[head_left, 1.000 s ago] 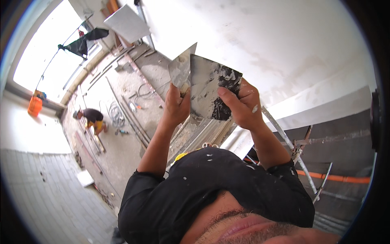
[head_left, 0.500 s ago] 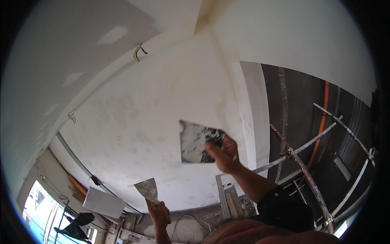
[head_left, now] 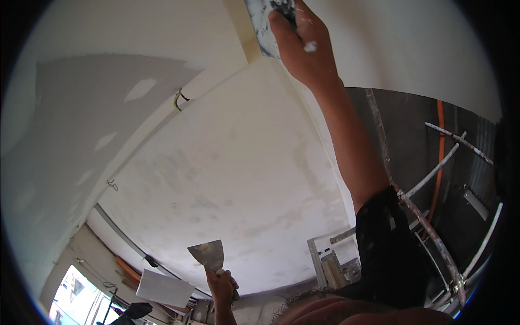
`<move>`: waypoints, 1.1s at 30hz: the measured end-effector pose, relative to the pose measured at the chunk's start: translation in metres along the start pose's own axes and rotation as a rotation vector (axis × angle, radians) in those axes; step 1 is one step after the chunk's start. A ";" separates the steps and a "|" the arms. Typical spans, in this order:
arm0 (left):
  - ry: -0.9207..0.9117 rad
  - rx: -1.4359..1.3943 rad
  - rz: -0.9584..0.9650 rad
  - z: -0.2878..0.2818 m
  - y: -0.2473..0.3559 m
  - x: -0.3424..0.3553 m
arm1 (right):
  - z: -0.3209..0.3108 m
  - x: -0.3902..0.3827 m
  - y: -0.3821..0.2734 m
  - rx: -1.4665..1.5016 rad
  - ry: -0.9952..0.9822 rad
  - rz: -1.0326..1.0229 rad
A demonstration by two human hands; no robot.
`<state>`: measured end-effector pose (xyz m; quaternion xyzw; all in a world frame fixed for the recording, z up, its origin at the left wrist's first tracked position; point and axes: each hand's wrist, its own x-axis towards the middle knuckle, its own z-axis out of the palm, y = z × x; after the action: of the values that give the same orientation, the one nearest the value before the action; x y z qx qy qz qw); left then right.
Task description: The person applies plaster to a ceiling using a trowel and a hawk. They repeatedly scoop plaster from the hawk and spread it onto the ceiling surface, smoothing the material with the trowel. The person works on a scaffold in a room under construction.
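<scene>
My right hand (head_left: 311, 57), white smears on its skin, is raised high on a stretched arm. It is wrapped round the dark handle of a plastering trowel (head_left: 262, 30), whose flat metal blade is smeared with white compound. The blade is up by the inside corner where the pale surfaces meet; whether it touches them I cannot tell. The trowel's upper part is cut off by the picture's edge. Lower down, my left hand (head_left: 221, 287) grips a putty knife (head_left: 208, 253) by its handle, the wide blade pointing up and dirty with dried compound.
Behind spreads a patchy white plastered surface (head_left: 227, 179). Wires (head_left: 177, 100) poke out at its upper left edge. At right, scaffold poles (head_left: 433, 238) and an orange pipe (head_left: 441, 141) stand by a dark opening. A white board (head_left: 165, 287) is at lower left near a bright window (head_left: 78, 295).
My right hand has swung up with the trowel from mid-picture to the upper corner, the arm stretching out. My left hand, still holding the putty knife, appears slightly farther right. The view has shifted.
</scene>
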<state>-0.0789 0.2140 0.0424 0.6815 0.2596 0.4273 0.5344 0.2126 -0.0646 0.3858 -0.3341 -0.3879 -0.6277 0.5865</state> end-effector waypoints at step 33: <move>0.079 0.014 -0.088 0.000 0.009 -0.052 | 0.041 0.047 0.002 -0.044 0.033 -0.165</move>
<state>-0.1059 0.1690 0.0347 0.6558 0.3131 0.4282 0.5372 0.2086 -0.0508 0.4466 -0.3034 -0.3903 -0.6878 0.5316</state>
